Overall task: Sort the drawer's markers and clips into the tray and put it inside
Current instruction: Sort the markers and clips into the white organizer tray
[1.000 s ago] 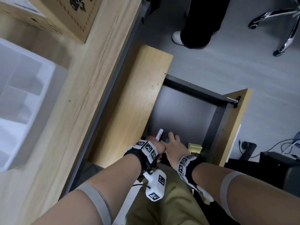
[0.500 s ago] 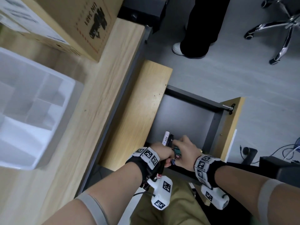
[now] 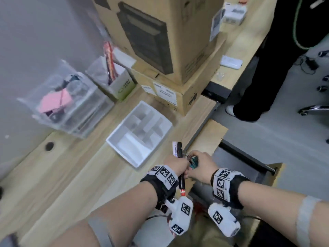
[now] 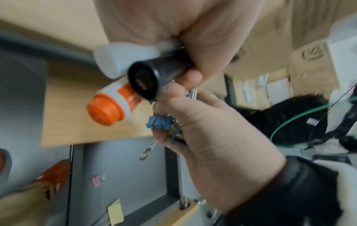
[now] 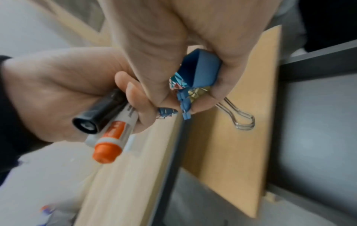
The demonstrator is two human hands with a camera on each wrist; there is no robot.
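Hands loaded, heading for tray (image 3: 122, 147).
Left hand (image 3: 175, 165) grips markers (image 5: 108, 120); right hand (image 3: 201, 166) clutches clips (image 5: 195, 79). Drop each kind into separate compartments.

Both forearms reach forward, left hand (image 3: 175, 164) and right hand (image 3: 201, 165) touching, fingers (image 5: 135, 97) curled tight

A black marker (image 5: 100, 112) and a white marker with an orange cap (image 5: 114, 137) lie side by side in the left hand (image 3: 176, 164). Blue binder clips (image 5: 201, 71) with wire handles bunch in the right hand (image 3: 201, 166). The white divided plastic tray (image 3: 124, 148) sits on the wooden surface (image 3: 71, 175); the grey drawer (image 3: 236, 168) stands open, small pink clips (image 4: 96, 181) on its floor.
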